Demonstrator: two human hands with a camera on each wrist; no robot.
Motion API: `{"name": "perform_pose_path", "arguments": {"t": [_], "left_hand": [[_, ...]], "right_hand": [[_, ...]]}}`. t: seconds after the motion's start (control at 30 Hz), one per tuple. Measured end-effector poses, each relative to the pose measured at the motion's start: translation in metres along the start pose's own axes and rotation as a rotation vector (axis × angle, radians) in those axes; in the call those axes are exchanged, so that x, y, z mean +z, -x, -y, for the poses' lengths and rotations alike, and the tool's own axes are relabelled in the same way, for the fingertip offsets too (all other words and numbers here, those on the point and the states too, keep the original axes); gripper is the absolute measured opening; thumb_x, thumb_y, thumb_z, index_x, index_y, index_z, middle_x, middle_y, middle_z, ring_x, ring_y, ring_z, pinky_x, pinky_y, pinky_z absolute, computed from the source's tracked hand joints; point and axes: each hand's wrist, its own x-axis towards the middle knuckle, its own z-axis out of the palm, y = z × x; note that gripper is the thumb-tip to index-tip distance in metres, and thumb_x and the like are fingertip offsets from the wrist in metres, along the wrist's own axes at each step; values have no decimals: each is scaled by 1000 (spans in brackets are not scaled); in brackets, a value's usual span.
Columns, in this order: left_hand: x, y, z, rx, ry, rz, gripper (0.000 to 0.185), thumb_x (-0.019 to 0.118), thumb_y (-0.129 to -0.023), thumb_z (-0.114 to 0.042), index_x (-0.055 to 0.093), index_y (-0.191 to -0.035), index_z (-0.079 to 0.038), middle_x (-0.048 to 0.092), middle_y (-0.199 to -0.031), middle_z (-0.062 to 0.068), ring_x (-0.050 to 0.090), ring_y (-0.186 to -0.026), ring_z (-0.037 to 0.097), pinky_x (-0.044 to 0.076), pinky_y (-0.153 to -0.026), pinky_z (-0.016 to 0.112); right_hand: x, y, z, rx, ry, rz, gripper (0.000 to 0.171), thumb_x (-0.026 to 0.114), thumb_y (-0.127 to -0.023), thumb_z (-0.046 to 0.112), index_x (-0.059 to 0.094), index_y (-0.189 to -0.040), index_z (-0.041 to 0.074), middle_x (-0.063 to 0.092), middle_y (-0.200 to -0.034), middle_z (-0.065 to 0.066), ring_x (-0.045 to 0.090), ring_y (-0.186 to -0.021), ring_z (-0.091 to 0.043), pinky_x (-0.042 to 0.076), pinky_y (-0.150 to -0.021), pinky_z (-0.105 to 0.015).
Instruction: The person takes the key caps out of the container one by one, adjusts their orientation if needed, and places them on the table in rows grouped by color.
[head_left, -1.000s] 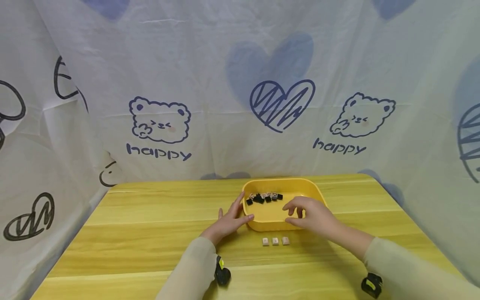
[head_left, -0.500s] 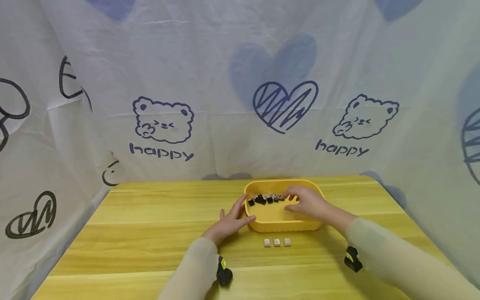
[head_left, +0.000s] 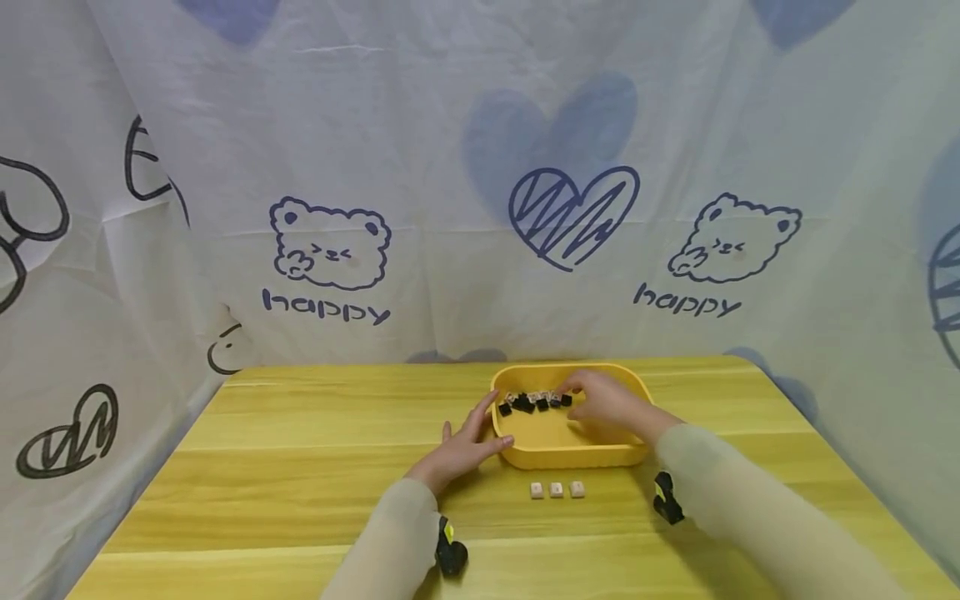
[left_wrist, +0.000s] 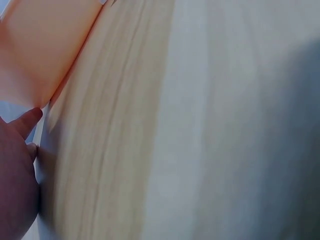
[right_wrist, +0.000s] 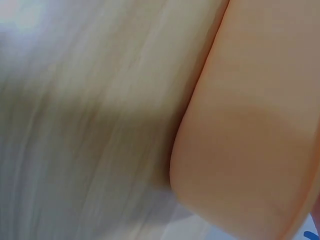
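A yellow plastic tray [head_left: 573, 457] stands near the table's back edge. Inside, toward its left and back, lies a loose group of black keycaps [head_left: 543, 405] and pale ones. My right hand [head_left: 611, 406] reaches over the right wall into the tray, index finger at the right end of the group. A gap shows between its thumb and index finger, and I see nothing held there. With fingers spread, my left hand [head_left: 459, 454] rests against the tray's left side. Three pale keycaps [head_left: 557, 490] sit in a row in front of the tray. The right wrist view shows mostly the tray's outer wall [right_wrist: 250, 125].
The wood-grain table [head_left: 300, 483] extends to both sides of the tray. A pale printed cloth [head_left: 450, 275] with bears and hearts hangs behind it and at the sides. Each wrist carries a small black device, such as the left wrist camera [head_left: 451, 552].
My right hand has moved left and deeper into the tray, up to the keycaps. The left hand keeps its place on the tray's side. The head view has shifted slightly.
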Motion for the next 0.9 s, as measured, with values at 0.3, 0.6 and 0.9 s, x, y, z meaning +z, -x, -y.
{"name": "perform_pose_path", "arguments": {"t": [0.3, 0.6, 0.9], "left_hand": [[0, 2, 0, -2, 5, -2, 82, 59, -94, -51, 9, -157, -34, 30, -156, 15, 27, -142, 30, -20, -109, 58], [1, 1, 0, -7, 12, -3, 81, 60, -95, -49, 10, -157, -33, 30, -156, 14, 26, -143, 30, -20, -109, 58], [1, 1, -1, -5, 14, -10, 82, 60, -94, -50, 10, -157, -33, 30, -156, 15, 27, -143, 30, -20, -109, 58]], "right_hand": [[8, -6, -2, -5, -32, 40, 51, 68, -78, -7, 64, -127, 6, 58, -126, -9, 52, -119, -31, 42, -102, -47], [9, -8, -11, -131, 74, 51, 47, 66, -75, -10, 67, -121, 2, 60, -120, -11, 56, -109, -30, 49, -93, -43], [9, -9, -10, -173, 173, 54, 35, 69, -73, -6, 72, -107, 4, 67, -107, -6, 61, -100, -26, 50, -92, -44]]}}
